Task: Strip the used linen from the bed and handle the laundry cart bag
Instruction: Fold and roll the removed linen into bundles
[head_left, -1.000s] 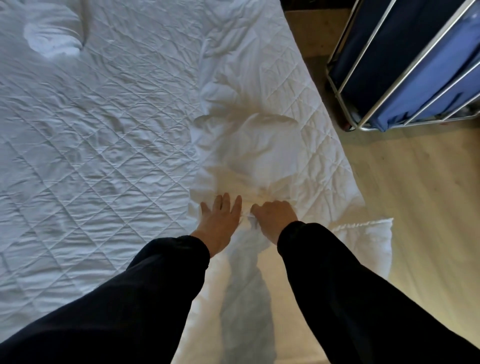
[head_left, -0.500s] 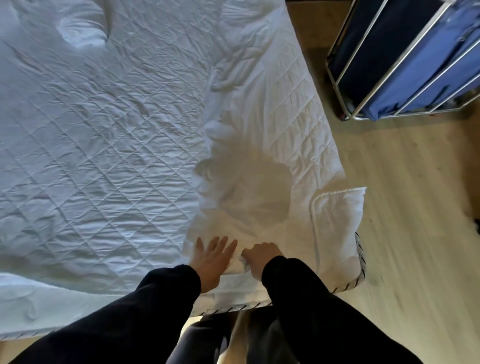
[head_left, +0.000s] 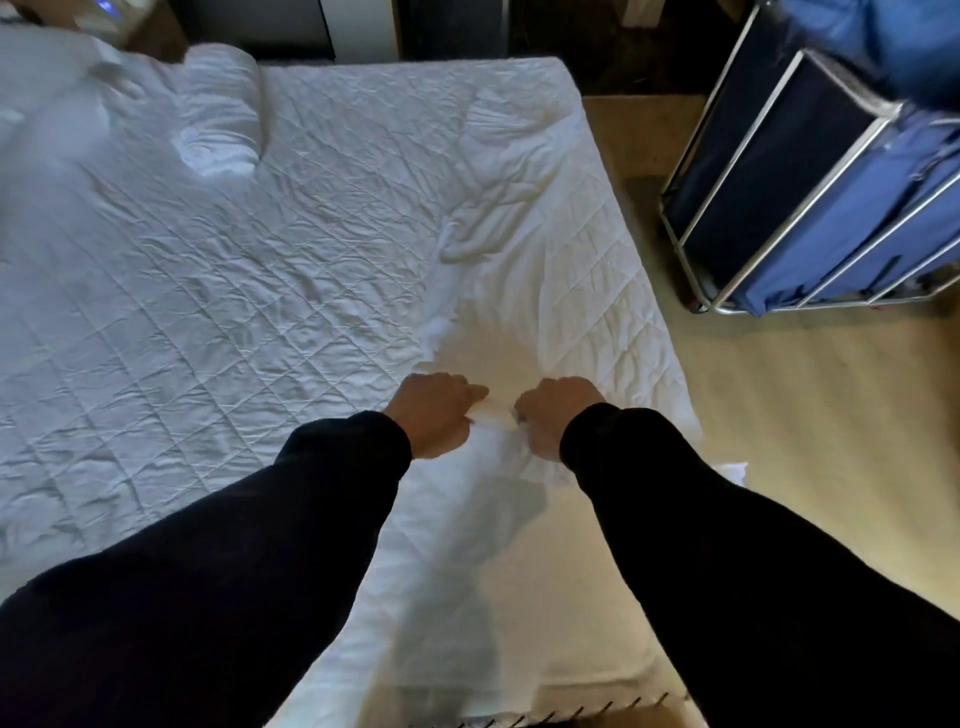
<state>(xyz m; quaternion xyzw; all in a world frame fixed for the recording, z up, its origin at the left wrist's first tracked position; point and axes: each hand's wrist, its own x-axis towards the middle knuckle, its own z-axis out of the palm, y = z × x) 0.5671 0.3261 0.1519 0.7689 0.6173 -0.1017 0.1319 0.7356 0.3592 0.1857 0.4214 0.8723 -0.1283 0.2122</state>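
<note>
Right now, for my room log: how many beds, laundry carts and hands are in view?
Bed: 1
Laundry cart: 1
Hands: 2, left hand and right hand, both gripping the white sheet
Total: 4

Left sleeve (head_left: 218, 571) and right sleeve (head_left: 737, 561): long, black, plain, of soft matte cloth. Loose and broad far back from the grips, too dark there for any fold to be made out. Narrower toward each grip, with faint creases along the forearm. Closed just behind each grip by a snug, slightly gathered cuff. Left grip (head_left: 436, 410) and right grip (head_left: 558, 415) bare beyond the cuffs, with a short strip of wrist on view.
</note>
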